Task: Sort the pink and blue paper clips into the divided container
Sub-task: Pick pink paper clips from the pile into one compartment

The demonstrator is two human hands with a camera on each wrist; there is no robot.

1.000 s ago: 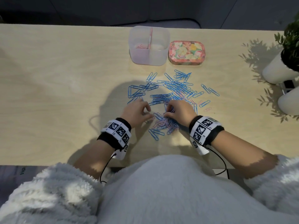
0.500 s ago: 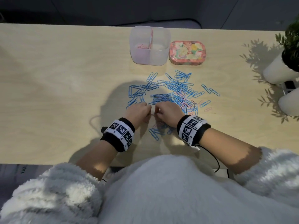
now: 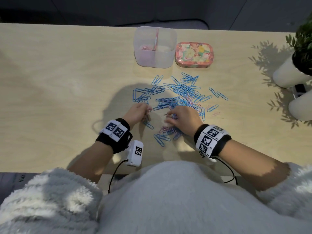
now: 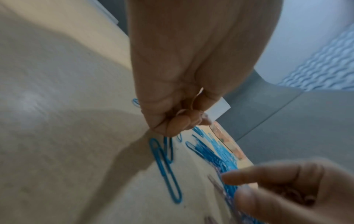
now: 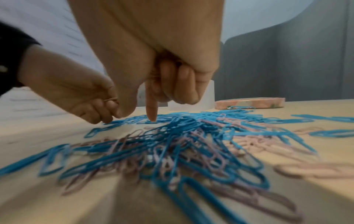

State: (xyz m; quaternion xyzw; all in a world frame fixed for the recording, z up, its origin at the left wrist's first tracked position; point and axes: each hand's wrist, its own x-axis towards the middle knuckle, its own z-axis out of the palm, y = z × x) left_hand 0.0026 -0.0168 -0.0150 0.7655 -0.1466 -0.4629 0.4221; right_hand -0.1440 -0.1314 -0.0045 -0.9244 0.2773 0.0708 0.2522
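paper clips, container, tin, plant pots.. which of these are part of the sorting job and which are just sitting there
Part of the job:
- blue paper clips
- pink paper clips
- divided container
- left hand, pinching pink clips
- right hand, picking in the pile

Just lying about:
- floral tin
- white plant pots

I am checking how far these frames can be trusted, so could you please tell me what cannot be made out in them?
- Head view: what the right hand holds, its curled fingers cover it.
- Left wrist view: how many pink clips the left hand grips, the fingers hide them.
- Head view: the divided container, frosted walls blur the contents of its right half.
- Right wrist view: the near clip pile is blurred.
- Head view: the plant is cut off by the right edge.
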